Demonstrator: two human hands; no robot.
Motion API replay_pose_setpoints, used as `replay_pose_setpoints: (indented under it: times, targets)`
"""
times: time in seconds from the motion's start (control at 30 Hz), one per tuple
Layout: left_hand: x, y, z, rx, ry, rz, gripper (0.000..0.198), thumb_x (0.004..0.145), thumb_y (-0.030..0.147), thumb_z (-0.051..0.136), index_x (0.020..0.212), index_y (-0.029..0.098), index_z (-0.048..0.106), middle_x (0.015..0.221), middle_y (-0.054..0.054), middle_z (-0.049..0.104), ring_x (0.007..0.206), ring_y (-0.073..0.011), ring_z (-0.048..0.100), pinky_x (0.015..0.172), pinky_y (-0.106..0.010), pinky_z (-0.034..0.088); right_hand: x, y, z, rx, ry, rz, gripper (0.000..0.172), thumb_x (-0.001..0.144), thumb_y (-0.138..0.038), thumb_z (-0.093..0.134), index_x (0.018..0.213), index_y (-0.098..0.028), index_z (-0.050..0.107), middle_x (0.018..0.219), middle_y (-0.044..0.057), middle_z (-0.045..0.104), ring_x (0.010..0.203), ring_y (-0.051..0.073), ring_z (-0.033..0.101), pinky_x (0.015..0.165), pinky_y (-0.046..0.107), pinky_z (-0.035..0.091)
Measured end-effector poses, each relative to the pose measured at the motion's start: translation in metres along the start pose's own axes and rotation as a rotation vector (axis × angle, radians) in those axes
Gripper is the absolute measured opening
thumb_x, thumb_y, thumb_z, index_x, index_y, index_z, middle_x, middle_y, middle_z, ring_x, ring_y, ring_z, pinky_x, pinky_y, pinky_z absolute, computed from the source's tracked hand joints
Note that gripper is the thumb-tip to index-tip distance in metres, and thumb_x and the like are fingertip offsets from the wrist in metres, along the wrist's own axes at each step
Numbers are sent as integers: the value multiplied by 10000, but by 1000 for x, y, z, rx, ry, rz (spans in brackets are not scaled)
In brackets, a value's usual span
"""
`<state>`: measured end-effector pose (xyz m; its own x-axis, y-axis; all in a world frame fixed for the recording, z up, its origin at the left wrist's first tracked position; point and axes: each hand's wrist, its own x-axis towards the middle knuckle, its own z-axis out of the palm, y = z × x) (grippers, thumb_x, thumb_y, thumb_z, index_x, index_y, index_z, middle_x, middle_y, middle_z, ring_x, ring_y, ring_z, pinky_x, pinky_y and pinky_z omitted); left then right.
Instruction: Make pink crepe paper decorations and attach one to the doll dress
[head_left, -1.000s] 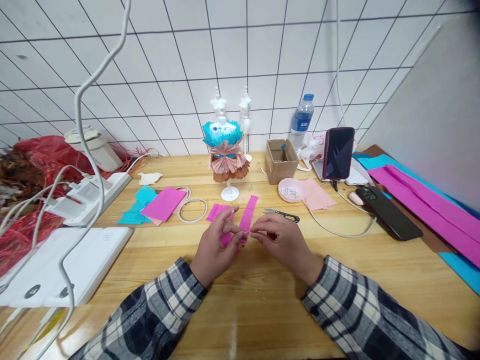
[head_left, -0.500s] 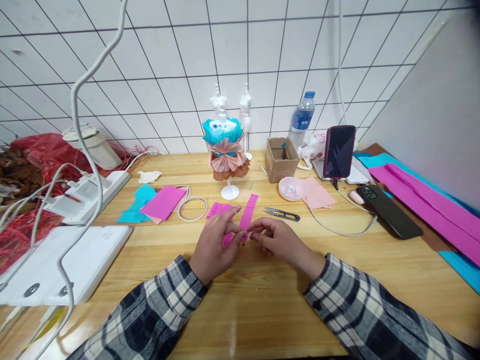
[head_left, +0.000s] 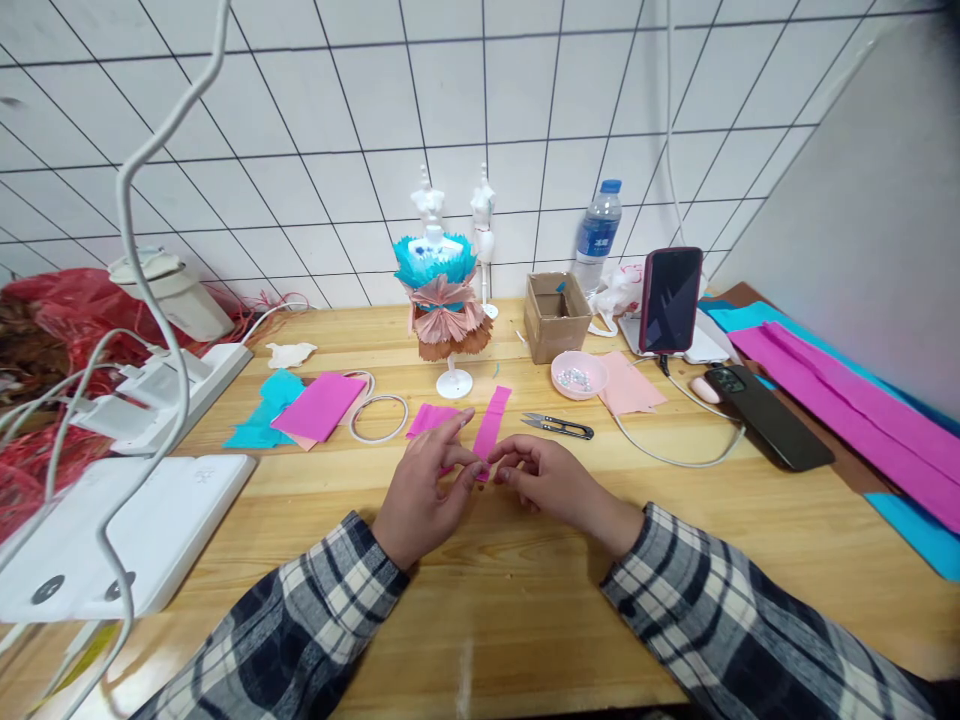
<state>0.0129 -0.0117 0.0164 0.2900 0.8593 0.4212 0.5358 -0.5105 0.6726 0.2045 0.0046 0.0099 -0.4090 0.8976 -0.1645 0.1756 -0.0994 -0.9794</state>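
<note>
A narrow pink crepe paper strip [head_left: 492, 420] slants across the wooden table, its near end pinched between the fingertips of my left hand [head_left: 431, 485] and my right hand [head_left: 544, 478]. Both hands are closed at thumb and forefinger. Partly hidden behind my left fingers lies another pink paper piece [head_left: 429, 420]. Thread snips [head_left: 559, 426] rest just beyond my right hand. Farther back stands a small dress form [head_left: 442, 290] wearing a blue, dusty pink and brown ruffled paper dress.
Left are folded pink paper [head_left: 322, 405], blue paper [head_left: 266, 412], a tape roll [head_left: 379, 418] and a power strip [head_left: 202, 395]. Right are a bowl of beads [head_left: 579, 375], a cardboard box [head_left: 556, 318], a propped phone [head_left: 671, 300], a black phone [head_left: 772, 415] and a cable [head_left: 675, 462].
The whole view has shifted slightly, so things sit a little farther left. Both hands stay at the strip's near end with almost the same finger pose.
</note>
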Motion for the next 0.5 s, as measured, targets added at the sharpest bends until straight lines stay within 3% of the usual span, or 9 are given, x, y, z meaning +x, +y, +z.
replay_pose_setpoints:
  times: [0.5]
  targets:
    - [0,-1,1,0,31,11,645,877,190,588,1452,231,299,833,-17,730,931,-218,619,982,-418,383,0,6,-4,-233,23,-130,221,807,-104,585,998,-202,640,814,-15,696,562,81,531,541,208,422]
